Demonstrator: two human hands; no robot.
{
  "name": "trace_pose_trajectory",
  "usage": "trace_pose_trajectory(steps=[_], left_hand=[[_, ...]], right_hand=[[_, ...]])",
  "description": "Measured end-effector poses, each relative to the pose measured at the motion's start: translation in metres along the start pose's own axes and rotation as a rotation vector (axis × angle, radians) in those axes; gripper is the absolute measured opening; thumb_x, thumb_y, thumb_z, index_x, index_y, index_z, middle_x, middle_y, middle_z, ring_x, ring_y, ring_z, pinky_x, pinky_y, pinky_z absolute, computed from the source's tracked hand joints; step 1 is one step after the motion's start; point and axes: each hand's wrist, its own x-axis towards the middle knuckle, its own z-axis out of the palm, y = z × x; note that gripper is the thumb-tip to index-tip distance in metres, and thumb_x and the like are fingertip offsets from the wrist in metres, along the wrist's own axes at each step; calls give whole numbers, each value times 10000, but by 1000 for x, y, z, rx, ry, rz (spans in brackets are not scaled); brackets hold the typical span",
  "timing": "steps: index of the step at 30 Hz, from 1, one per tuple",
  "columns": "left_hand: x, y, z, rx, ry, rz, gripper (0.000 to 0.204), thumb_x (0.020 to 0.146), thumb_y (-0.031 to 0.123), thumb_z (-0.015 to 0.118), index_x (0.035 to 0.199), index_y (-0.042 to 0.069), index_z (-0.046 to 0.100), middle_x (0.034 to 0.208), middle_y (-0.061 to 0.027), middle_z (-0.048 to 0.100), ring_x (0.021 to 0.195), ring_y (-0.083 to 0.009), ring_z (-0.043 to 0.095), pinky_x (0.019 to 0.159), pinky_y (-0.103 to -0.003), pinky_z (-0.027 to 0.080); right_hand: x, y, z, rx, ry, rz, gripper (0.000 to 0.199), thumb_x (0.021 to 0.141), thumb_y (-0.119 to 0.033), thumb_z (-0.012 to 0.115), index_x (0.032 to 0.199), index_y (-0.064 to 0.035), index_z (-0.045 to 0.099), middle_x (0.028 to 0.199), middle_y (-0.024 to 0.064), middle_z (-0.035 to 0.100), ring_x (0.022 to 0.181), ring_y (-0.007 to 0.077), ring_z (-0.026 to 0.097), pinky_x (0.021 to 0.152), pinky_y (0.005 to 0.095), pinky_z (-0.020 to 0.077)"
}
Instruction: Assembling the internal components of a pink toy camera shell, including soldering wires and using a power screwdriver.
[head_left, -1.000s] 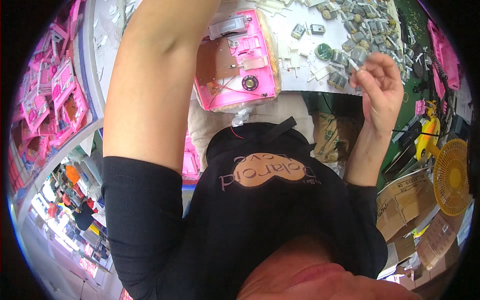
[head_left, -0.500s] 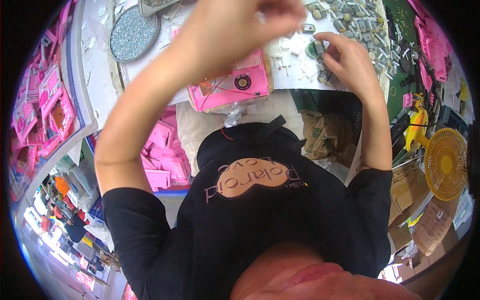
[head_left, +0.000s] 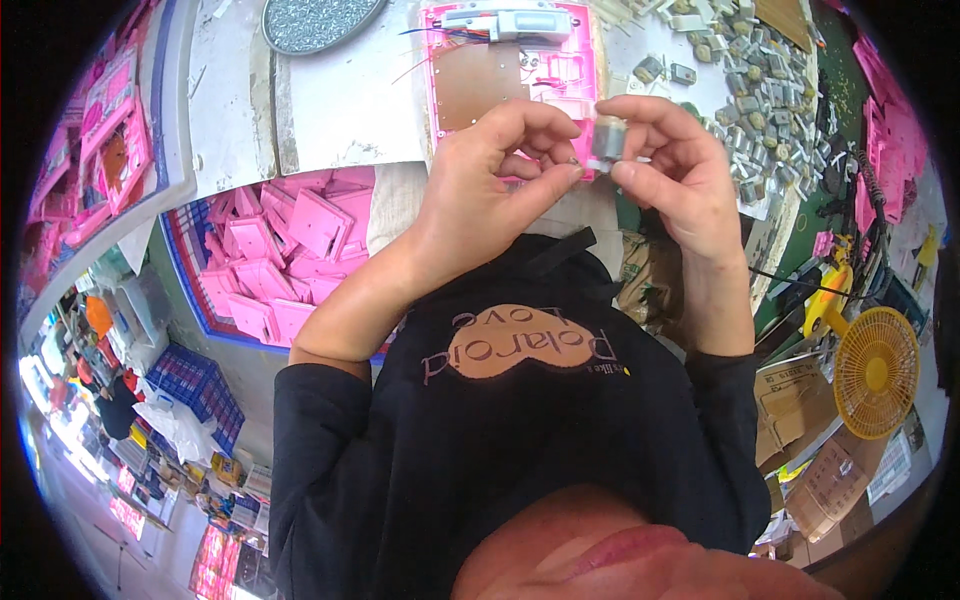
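Observation:
Over the lower right part of a pink plastic housing (head_left: 570, 68), both hands are close together. My right hand (head_left: 685, 170) pinches a small grey motor (head_left: 608, 140) upright between thumb and fingers. At the motor's lower end shows a small white piece. My left hand (head_left: 500, 165) faces it, closed in a pinch with thumb and forefinger beside that end; something tiny at its fingertips is too small to name. The housing lies on the white table, holding a brown board (head_left: 475, 85) and a grey-and-white mechanism (head_left: 515, 24) with thin wires.
Several loose motors (head_left: 765, 110) are heaped at the right. A round dish (head_left: 315, 22) of small metal pieces sits at the far left. Below the table edge, left, a blue crate (head_left: 195, 300) holds pink panels (head_left: 290, 235). A yellow fan (head_left: 877, 372) stands at the lower right.
My left hand has come back from the far side of the table, and my right has moved left from the motor heap with a motor. The view has shifted, showing more of the housing.

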Motion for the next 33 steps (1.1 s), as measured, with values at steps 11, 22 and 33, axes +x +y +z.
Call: trace_pose_trajectory(steps=[11, 22, 33], left_hand=[[-2, 3, -5, 65, 15, 87, 280, 876, -10, 765, 1120, 16, 630, 983, -64, 710, 868, -119, 716, 750, -263, 608], [-1, 5, -15, 515, -30, 475, 287, 847, -65, 760, 1096, 10, 640, 984, -98, 717, 886, -217, 714, 770, -326, 575], [4, -2, -14, 220, 61, 470, 230, 788, -41, 784, 970, 35, 665, 900, -103, 704, 799, -282, 699, 703, -355, 551]], right_hand=[[8, -1, 6, -16, -49, 93, 440, 893, -16, 733, 1322, -11, 637, 817, -40, 616, 782, 42, 574, 721, 198, 461], [0, -5, 20, -471, 131, -261, 449, 833, -69, 803, 1259, -65, 663, 921, 42, 680, 735, 87, 634, 615, 228, 502], [6, -7, 16, -604, 37, -505, 326, 779, 89, 730, 1093, 4, 717, 1037, 121, 711, 815, 181, 682, 693, 282, 558]])
